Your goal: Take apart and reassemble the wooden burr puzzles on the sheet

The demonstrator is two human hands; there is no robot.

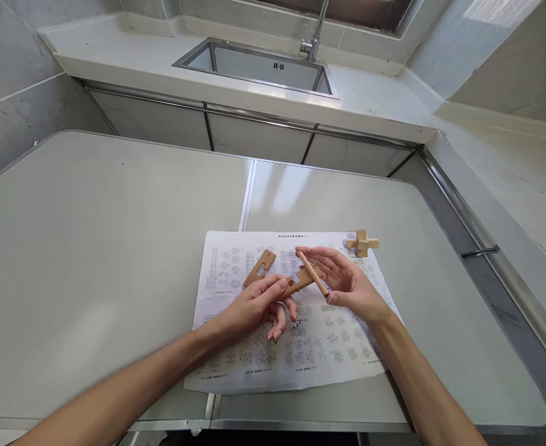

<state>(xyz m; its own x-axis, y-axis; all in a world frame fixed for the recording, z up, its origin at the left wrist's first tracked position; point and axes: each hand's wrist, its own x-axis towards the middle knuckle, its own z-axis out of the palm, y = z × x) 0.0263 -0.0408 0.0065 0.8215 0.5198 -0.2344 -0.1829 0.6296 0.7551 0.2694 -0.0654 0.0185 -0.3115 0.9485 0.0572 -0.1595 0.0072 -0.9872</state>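
Observation:
My left hand pinches a notched wooden puzzle piece between thumb and fingers. Across the far end of that piece lies a second wooden puzzle piece, seen edge-on like a thin bar. My right hand grips this bar by its two ends, thumb at the near end and fingertips at the far one. The two pieces meet or overlap; whether they interlock I cannot tell. A third flat wooden piece, with a cut-out in it, rests on the printed sheet just beyond my left hand.
A cross-shaped wooden puzzle stands at the sheet's far right corner. The sheet carries rows of small diagrams and lies over the seam of the folding table. Beyond is a counter with a sink and a faucet.

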